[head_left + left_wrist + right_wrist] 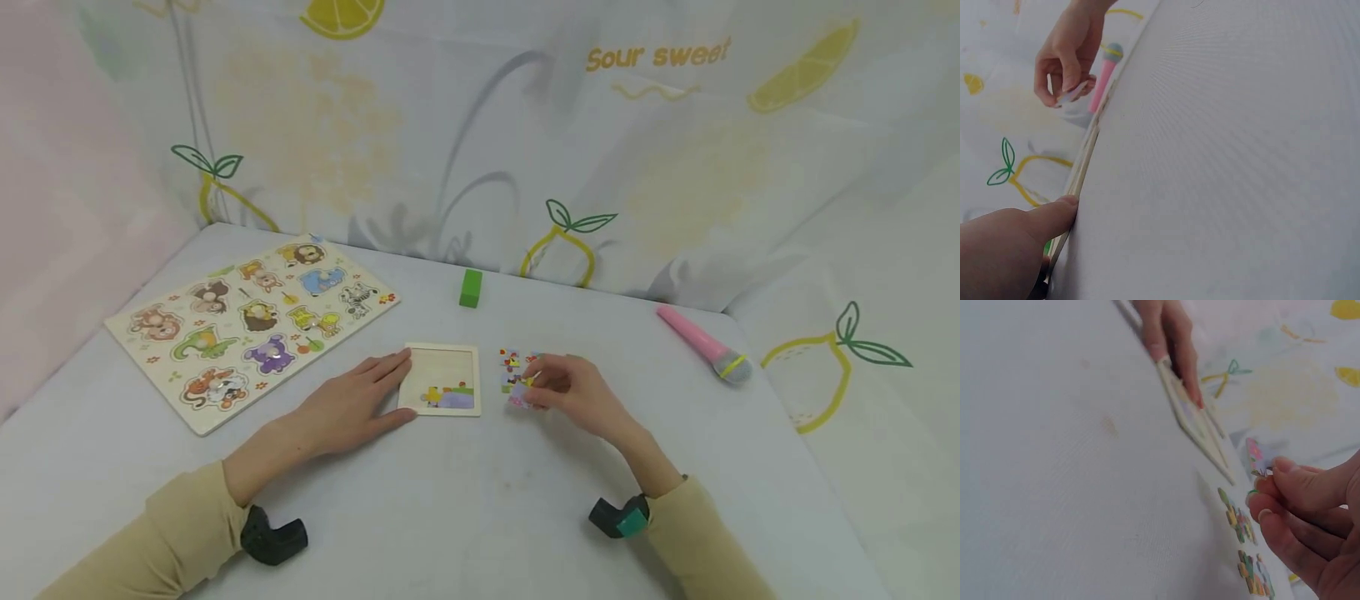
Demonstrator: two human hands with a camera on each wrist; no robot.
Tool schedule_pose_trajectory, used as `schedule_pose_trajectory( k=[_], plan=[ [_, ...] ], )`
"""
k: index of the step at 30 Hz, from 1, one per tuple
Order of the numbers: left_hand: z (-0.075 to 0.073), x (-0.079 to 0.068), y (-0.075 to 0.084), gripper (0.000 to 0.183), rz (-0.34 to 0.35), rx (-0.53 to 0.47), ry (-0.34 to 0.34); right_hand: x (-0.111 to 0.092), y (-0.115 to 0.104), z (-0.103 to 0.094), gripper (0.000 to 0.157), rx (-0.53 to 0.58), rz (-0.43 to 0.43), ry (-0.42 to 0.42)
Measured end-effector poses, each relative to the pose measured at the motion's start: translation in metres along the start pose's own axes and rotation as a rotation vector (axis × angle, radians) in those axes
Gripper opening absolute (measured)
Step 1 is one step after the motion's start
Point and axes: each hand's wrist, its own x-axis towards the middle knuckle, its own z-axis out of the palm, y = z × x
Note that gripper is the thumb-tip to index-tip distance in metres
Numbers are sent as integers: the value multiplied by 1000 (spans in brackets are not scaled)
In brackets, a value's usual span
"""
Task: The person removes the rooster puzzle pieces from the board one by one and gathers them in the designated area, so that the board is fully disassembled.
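A small square wooden puzzle tray (441, 346) lies on the table, with joined purple, green and yellow pieces (454, 400) along its near edge. My left hand (352, 408) rests against the tray's left side, fingers extended, thumb at the near left corner. To the right of the tray, my right hand (581, 393) pinches a puzzle piece (1254, 456) between thumb and fingertips. That piece has a pink pattern on light purple and is raised above the table in the right wrist view. Loose puzzle pieces (1239, 515) lie below it, partly hidden by the right hand in the head view.
A large animal peg puzzle board (251, 333) lies at the left. Behind the tray stands a green block (471, 288). A pink toy microphone (701, 342) lies at the right. A lemon-printed cloth (450, 125) hangs along the table's far edge.
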Motion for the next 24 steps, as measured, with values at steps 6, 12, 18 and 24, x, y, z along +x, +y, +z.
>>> schedule_pose_trajectory(
  k=[6,12,18,24],
  plan=[
    [1,0,0,76,3,7,-1,-3,3,1,20,-76,-26,-23],
    [2,1,-1,77,-1,3,-2,-3,5,7,18,-152,-56,-51],
    [3,1,-1,77,5,0,-2,-4,4,14,13,-233,-98,-9],
    [2,1,0,77,2,1,4,-2,4,20,13,-368,-179,55]
  ],
)
